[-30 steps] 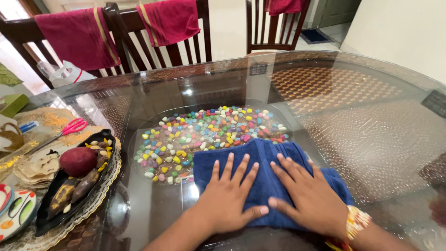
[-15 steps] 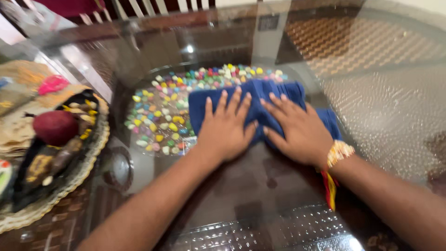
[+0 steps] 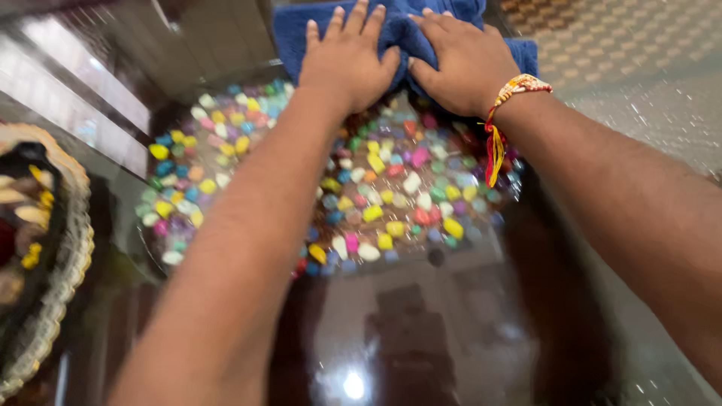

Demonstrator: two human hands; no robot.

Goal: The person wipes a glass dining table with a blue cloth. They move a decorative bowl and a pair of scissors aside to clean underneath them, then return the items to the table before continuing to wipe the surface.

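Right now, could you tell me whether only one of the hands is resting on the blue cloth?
No, both the left hand and the right hand lie flat on the blue cloth, side by side.

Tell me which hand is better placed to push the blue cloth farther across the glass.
Probably left: the left hand lies flat over the middle of the blue cloth, while the right hand sits nearer its edge.

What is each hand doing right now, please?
Left hand: open, fingers spread, pressed flat on the blue cloth.
Right hand: open, palm down on the same cloth, holding nothing.
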